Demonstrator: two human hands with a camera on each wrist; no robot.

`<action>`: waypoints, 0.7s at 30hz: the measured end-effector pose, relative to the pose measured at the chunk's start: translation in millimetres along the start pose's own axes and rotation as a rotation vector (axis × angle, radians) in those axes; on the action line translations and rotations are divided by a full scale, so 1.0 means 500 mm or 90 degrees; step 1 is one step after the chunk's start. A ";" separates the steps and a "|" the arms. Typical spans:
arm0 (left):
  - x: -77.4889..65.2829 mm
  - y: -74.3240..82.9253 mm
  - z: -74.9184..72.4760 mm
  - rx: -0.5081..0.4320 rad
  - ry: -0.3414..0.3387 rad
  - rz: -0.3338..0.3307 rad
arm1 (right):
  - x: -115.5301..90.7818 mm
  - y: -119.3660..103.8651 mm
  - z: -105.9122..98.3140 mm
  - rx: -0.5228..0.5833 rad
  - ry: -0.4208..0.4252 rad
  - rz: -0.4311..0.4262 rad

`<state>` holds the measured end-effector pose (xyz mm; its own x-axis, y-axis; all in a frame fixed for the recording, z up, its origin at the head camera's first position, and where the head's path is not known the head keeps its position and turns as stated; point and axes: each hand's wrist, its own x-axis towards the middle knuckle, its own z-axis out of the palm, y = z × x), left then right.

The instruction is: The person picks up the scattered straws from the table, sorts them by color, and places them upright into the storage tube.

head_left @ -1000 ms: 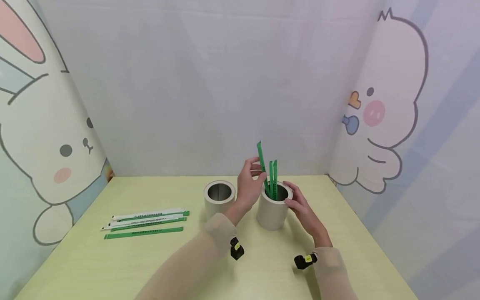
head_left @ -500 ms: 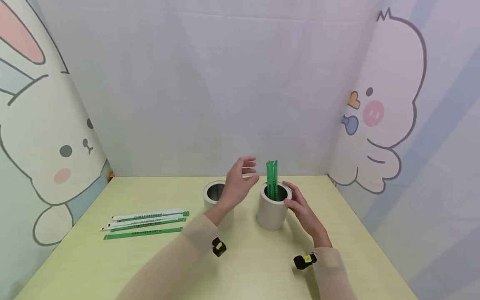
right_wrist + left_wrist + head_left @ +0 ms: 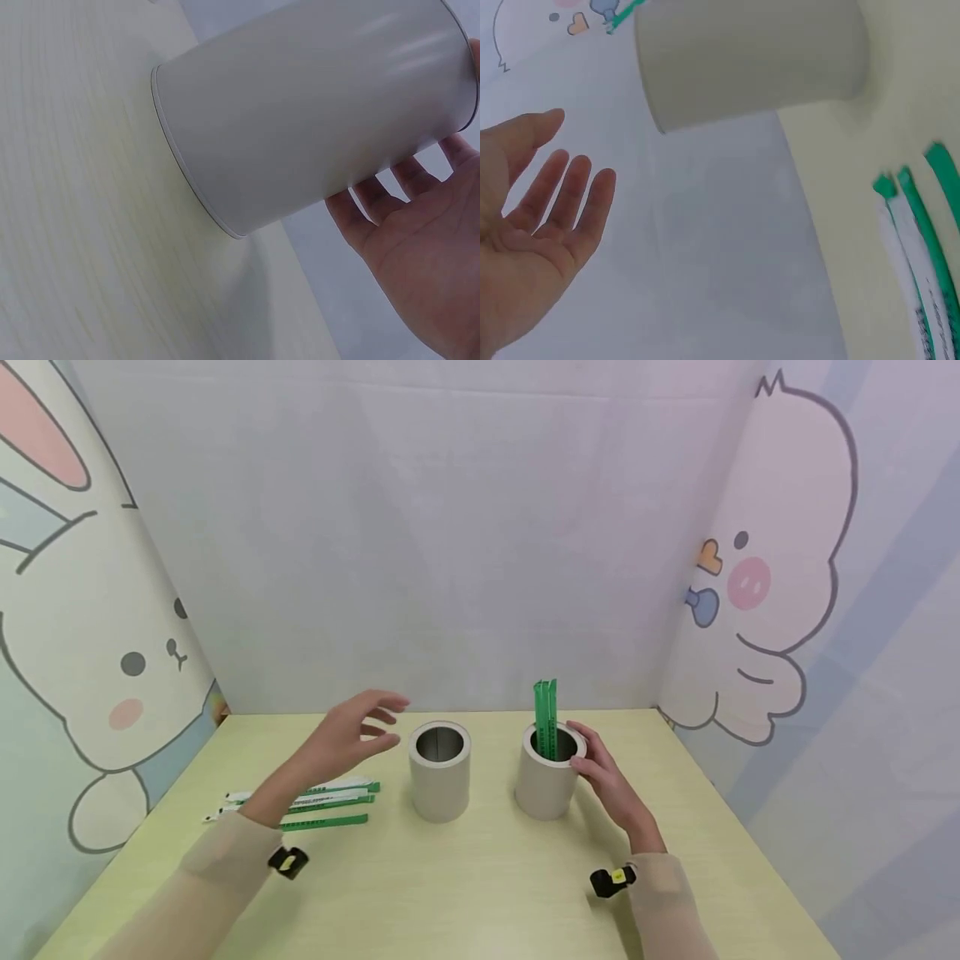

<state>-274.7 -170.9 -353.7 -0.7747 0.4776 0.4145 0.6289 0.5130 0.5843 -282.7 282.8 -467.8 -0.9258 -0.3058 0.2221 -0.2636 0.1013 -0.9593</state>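
My left hand (image 3: 341, 735) is in the air over the far ends of the straws on the table, fingers relaxed and holding nothing. Beneath it lie several wrapped straws (image 3: 330, 822), some green and some white with dark print, partly hidden by the wrist. To its right a white cylindrical cup (image 3: 440, 789) stands upright. A second white cup (image 3: 543, 792) stands further right, with green wrapped straws (image 3: 545, 714) upright inside. My right hand (image 3: 609, 783) holds this cup from its right side, thumb at the rim; in the right wrist view the fingers (image 3: 412, 176) lie along its wall.
The pale yellow table (image 3: 465, 893) ends at a plain grey backdrop (image 3: 420, 543). Cartoon-printed side panels stand left and right, with a rabbit (image 3: 90, 693) and a chick-like figure (image 3: 795, 568). Each wrist wears a small black camera (image 3: 288, 862).
The left hand let go of a green straw in the right cup, then moved left past the other cup to the straws on the table. The right hand stayed on its cup.
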 end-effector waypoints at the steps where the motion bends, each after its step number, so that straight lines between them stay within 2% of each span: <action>1: -0.014 -0.011 -0.008 0.015 -0.017 -0.005 | 0.000 0.000 0.000 0.005 0.001 0.001; 5: -0.073 -0.061 -0.027 0.066 -0.071 -0.019 | -0.002 -0.001 0.000 0.004 0.006 0.007; 9: -0.132 -0.104 -0.040 0.091 -0.118 -0.033 | 0.000 -0.001 0.001 -0.006 0.000 0.008; 12: -0.168 -0.129 -0.051 0.106 -0.152 -0.025 | 0.001 -0.003 0.001 -0.004 -0.001 -0.002; 16: -0.201 -0.159 -0.060 0.138 -0.191 -0.006 | 0.001 -0.004 0.001 0.002 0.002 -0.005; 21: -0.227 -0.192 -0.062 0.155 -0.225 -0.007 | 0.001 -0.001 0.003 0.011 -0.001 0.003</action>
<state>-249.2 -296.3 -434.9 -0.7379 0.6642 0.1197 0.6506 0.6528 0.3879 -282.6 281.0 -467.4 -0.9267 -0.3072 0.2167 -0.2541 0.0871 -0.9632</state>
